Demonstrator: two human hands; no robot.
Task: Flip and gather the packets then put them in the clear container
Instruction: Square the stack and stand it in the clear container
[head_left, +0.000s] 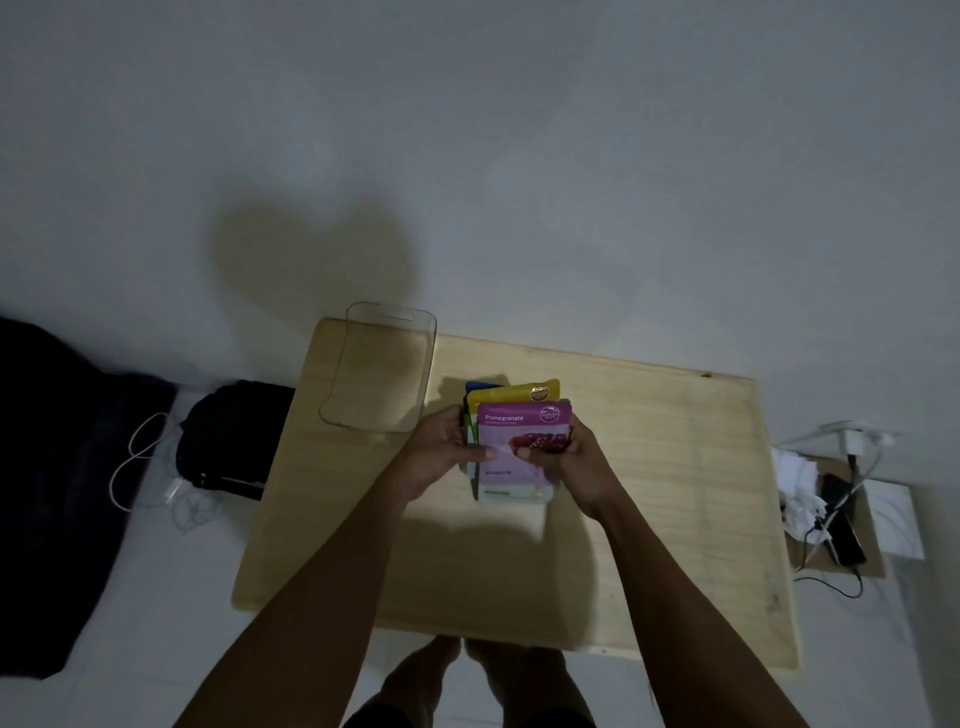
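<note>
Gripping the packets (522, 441) by their sides, both hands held the light, slippery stack near the table's (675, 467) far edge

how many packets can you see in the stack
At least 4: the purple pomegranate packet in front, a yellow packet behind it, a blue packet at the back, and a pale green packet showing below. More may be hidden between them.
</note>
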